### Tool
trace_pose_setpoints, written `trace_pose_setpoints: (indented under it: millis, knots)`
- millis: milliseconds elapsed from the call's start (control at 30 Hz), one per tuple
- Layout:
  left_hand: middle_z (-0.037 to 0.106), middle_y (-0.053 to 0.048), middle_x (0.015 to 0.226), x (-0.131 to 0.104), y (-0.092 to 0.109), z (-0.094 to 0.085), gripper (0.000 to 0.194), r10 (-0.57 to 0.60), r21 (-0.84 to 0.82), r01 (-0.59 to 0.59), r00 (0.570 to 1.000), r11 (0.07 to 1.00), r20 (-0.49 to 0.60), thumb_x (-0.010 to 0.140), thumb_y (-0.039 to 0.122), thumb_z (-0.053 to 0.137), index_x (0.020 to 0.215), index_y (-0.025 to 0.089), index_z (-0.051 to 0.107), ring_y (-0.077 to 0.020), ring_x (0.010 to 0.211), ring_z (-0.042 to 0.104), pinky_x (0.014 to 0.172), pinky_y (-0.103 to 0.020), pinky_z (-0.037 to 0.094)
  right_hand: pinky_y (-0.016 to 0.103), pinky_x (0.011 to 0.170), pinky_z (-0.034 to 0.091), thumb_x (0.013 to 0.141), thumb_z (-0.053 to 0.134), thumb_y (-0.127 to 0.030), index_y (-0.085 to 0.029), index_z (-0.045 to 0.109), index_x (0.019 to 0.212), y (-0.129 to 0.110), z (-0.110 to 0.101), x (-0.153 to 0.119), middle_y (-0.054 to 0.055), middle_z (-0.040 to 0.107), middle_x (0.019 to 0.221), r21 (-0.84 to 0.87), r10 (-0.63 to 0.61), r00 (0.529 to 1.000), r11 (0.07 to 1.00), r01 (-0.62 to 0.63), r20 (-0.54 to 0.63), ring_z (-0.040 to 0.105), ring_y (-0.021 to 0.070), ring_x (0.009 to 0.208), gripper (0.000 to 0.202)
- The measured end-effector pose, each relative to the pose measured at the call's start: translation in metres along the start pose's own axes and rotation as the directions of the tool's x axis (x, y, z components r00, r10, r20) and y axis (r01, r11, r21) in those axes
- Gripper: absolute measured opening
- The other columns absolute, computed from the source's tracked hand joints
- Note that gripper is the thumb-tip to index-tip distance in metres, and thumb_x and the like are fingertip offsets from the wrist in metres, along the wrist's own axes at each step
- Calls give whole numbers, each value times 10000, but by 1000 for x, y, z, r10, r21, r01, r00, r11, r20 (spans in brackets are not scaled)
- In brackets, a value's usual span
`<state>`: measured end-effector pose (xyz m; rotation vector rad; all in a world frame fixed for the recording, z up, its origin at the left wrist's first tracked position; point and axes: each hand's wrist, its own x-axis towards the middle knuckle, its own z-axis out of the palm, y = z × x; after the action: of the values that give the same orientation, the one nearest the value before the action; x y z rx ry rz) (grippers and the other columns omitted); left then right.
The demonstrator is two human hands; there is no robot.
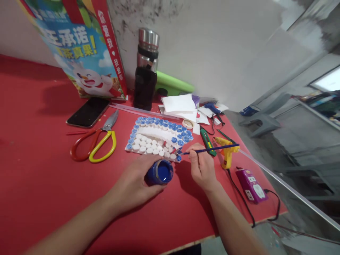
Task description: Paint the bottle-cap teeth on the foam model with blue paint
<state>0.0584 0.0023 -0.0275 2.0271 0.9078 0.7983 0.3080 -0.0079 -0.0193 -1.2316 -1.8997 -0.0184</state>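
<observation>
My left hand (136, 179) is wrapped around a small jar of blue paint (154, 174), its open mouth facing up toward me. A thin blue paintbrush (212, 148) is pinched in my right hand (203, 166), its tip at the near right corner of a white board (129, 148). Rows of small round discs cover that board. Discs along its far, left and right edges are blue (170, 124), while those in the near middle are white (150, 145). A smooth white strip (156, 133) lies among them. Whether the bristles touch a disc, I cannot tell.
Scissors (95, 143) and a phone (88, 112) lie left. Behind stand a printed bag (87, 53), a bottle (147, 53) and white paper (179, 104). To the right are a green cutter (207, 141), yellow glue gun (226, 152), purple power strip (252, 186) and the table edge.
</observation>
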Motion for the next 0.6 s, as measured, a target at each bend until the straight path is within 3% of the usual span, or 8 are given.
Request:
trace_pose_setpoints:
  millis: [300, 600]
  knots:
    - [741, -19, 1309, 0, 0, 1, 546, -13, -16, 13, 1000, 1000, 22, 826, 212, 828, 1334, 308, 652, -262, 1190, 688, 1007, -385, 548, 300, 668, 469, 1100, 418, -158, -232, 569, 1023, -1, -1, 0, 19, 642, 873, -68, -24, 999, 997, 22, -34, 649, 173, 767, 185]
    - [738, -26, 1322, 2, -4, 1, 545, -72, 43, 71, 997, 997, 18, 835, 328, 842, 1344, 311, 650, -286, 1198, 695, 1032, -411, 554, 295, 692, 480, 1110, 420, -172, -230, 567, 1015, 2, -4, 1, 17, 647, 871, -48, -6, 998, 999, 3, -60, 645, 163, 769, 185]
